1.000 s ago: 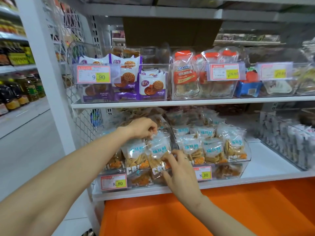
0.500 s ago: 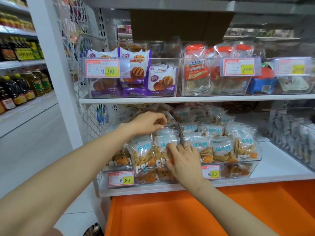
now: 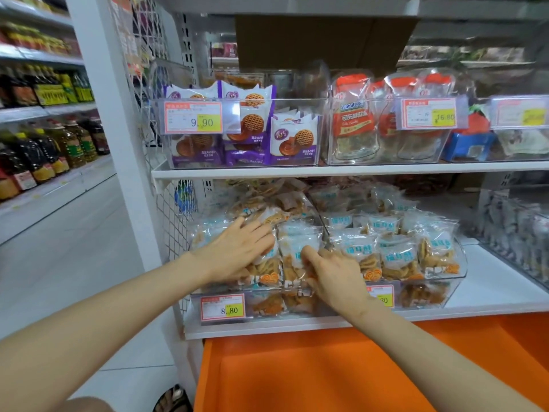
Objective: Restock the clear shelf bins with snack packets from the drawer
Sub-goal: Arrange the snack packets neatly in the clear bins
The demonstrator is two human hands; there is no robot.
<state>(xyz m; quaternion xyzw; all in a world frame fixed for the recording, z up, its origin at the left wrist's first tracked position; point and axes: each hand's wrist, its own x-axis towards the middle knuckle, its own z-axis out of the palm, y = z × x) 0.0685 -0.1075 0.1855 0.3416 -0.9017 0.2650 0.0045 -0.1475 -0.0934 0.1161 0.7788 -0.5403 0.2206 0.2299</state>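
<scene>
Two clear bins sit side by side on the lower shelf, the left bin (image 3: 267, 309) and the right bin (image 3: 454, 281), both heaped with clear snack packets printed in pale blue. My left hand (image 3: 237, 251) lies flat, fingers spread, on the packets in the left bin. My right hand (image 3: 332, 272) curls its fingers around the edge of a snack packet (image 3: 300, 248) standing at the right side of that bin. Below the shelf, the orange drawer (image 3: 326, 373) stands pulled out; no packets show in the visible part of it.
The upper shelf holds clear bins of purple biscuit packs (image 3: 252, 132) and orange-topped bags (image 3: 353, 120). A white upright post (image 3: 118, 144) and wire mesh panel stand at left. Oil bottles (image 3: 53, 153) line the aisle shelf beyond. Another bin (image 3: 517, 233) stands at far right.
My left hand has opened from a pinch at the back packets and dropped flat onto the left bin's pile. My right hand stays at the same packet, its fingers curled round the edge.
</scene>
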